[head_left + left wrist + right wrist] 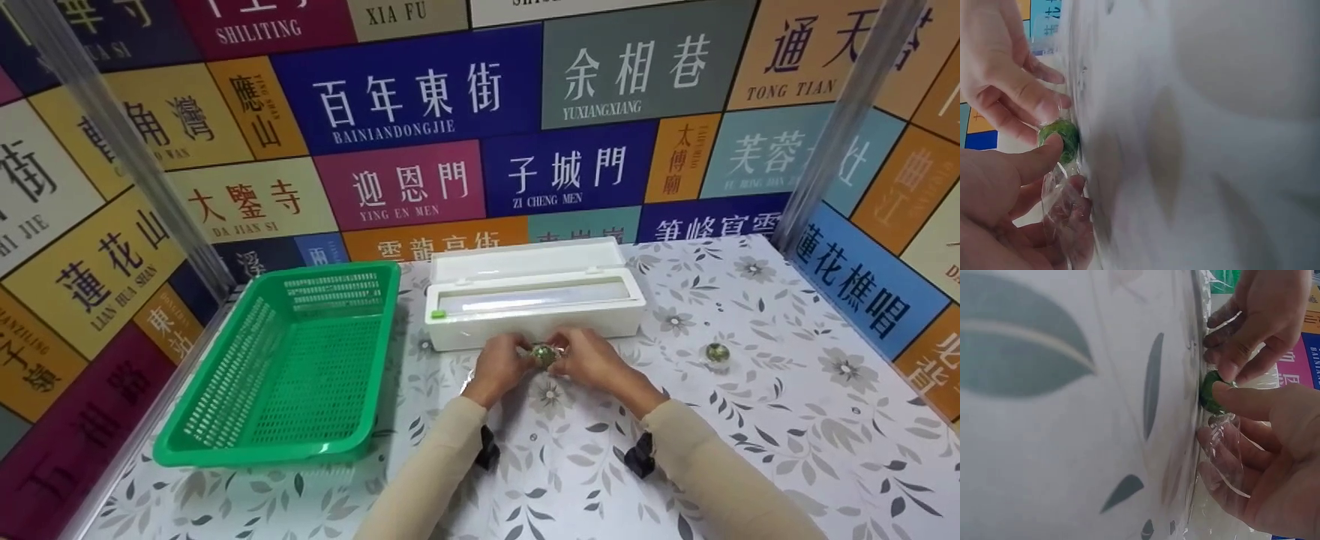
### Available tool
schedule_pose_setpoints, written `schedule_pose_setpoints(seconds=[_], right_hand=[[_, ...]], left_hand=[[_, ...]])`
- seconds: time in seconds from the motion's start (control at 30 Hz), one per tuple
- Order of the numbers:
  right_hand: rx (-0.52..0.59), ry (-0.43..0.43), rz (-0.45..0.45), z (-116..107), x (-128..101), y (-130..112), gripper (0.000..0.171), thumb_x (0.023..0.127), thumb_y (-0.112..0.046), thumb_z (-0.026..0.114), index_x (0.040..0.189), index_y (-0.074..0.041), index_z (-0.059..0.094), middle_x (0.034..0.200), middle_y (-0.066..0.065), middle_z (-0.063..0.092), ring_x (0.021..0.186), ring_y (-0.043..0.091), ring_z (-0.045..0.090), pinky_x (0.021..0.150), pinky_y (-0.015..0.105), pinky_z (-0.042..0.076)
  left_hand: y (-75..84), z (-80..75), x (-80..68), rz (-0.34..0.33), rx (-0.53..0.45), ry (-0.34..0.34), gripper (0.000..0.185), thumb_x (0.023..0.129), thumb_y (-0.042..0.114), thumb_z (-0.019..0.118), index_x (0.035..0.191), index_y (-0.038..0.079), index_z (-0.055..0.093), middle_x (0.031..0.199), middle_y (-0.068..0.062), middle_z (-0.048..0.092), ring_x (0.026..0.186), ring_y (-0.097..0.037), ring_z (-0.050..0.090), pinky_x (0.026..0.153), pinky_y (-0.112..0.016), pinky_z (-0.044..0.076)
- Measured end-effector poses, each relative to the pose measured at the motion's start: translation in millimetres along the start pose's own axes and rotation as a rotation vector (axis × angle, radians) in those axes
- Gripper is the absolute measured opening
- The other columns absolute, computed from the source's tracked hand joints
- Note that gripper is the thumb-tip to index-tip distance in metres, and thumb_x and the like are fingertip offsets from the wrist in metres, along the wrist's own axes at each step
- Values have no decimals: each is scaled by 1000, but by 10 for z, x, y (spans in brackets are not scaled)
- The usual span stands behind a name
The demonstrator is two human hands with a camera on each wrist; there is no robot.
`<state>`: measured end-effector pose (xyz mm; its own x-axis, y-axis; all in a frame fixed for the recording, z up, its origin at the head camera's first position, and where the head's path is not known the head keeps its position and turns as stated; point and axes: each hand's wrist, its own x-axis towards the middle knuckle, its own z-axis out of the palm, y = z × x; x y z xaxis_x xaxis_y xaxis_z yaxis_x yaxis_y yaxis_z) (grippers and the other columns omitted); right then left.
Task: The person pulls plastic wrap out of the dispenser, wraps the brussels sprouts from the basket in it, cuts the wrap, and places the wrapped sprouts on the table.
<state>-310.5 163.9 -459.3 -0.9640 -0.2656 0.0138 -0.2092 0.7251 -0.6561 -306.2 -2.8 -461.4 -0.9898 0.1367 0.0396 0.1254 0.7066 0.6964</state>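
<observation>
Floral surface [787, 420], dispenser [534, 300] far — both my hands [501, 365] [592, 358] pinch green ball [545, 354], wrapping film [1224, 455]. Next: fold loose film snug.

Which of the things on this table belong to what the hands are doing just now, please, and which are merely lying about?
In use:
- green ball, pinched by left hand and right hand
- clear film around it
- white film dispenser, just behind the hands

Lying about:
- green basket, to the left
- second small ball, to the right
</observation>
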Motion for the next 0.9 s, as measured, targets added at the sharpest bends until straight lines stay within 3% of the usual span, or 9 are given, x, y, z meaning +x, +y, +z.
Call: schedule_pose_setpoints(seconds=[0.17,0.33,0.67,0.8,0.9], right_hand=[[-84,21,-32,21,20,-5,28,76,-5,81,101,-8,67,103,11,72,94,29,66,85,46,55],[-53,15,-1,7,54,0,23,78,-7,81,97,-11,69,97,8,72,86,23,64,78,39,54],[-31,33,-9,-8,80,6,19,80,-5,79,97,-12,73,99,6,75,93,25,69,88,42,57],[-44,39,-7,0,67,2,19,81,-5,78,98,-10,74,101,8,76,95,26,69,89,43,56],[-53,40,-24,-19,62,-15,19,82,-5,78,100,-10,74,103,8,76,97,27,69,91,45,56]], left_hand=[[13,-36,21,6,7,-12,15,86,13,77,96,2,75,103,-14,76,83,-22,67,72,-27,54],[34,-49,21,25,-14,11,19,83,9,78,98,0,73,101,-15,76,94,-30,70,84,-35,57],[66,-36,36,66,29,23,18,84,9,77,100,1,75,102,-13,77,95,-29,72,84,-32,58],[49,-80,6,79,-12,-24,23,86,10,76,105,-1,75,109,-16,76,105,-32,71,94,-38,57],[44,-141,-13,61,-69,-45,24,88,8,72,109,-3,74,113,-18,74,104,-33,71,92,-39,58]])
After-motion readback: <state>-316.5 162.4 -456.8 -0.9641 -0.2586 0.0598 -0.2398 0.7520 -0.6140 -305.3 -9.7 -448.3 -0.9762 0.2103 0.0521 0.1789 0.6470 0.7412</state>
